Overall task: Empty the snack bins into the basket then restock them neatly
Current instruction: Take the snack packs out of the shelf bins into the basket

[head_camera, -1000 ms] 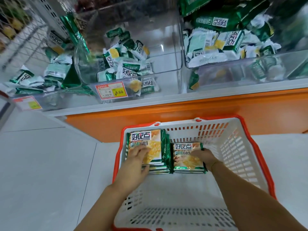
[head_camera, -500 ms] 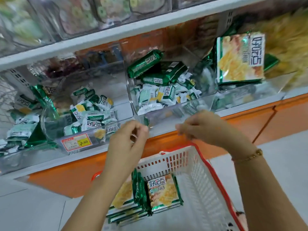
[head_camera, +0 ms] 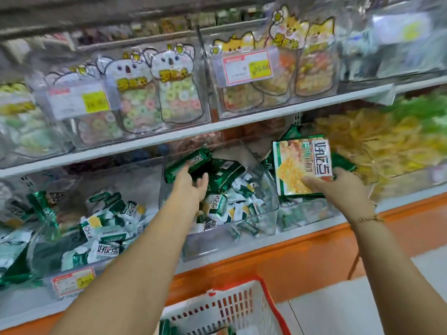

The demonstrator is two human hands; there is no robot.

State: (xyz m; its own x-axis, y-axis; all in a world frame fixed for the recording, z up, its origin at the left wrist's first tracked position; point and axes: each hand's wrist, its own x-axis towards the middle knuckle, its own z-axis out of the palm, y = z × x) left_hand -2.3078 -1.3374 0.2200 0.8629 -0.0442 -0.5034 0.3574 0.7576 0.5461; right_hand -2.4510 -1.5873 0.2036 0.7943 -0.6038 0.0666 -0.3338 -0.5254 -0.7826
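My left hand (head_camera: 191, 183) reaches into the middle clear bin (head_camera: 242, 240) with fingers extended, its fingertips touching a long green pack (head_camera: 193, 162) on top of the pile of small green-and-white snack packs (head_camera: 217, 206). To the right, my right hand (head_camera: 338, 187) grips the lower corner of a large flat snack pack (head_camera: 300, 163) that stands upright in the right bin (head_camera: 304, 213). The left bin (head_camera: 72, 259) holds more small packs (head_camera: 106, 247). The white basket with a red rim (head_camera: 232, 308) sits on the floor below, only its far end in view.
An upper white shelf (head_camera: 217, 125) carries clear bins of bagged cereal rings (head_camera: 169, 93) and crackers (head_camera: 278, 81) with price tags. Yellow snacks (head_camera: 377, 143) fill the bin at far right. An orange shelf base (head_camera: 290, 259) runs below the bins.
Both hands rose from above the basket to the bins and the view tilted up. My right hand took hold of the large flat pack; my left hand reached into the middle bin.
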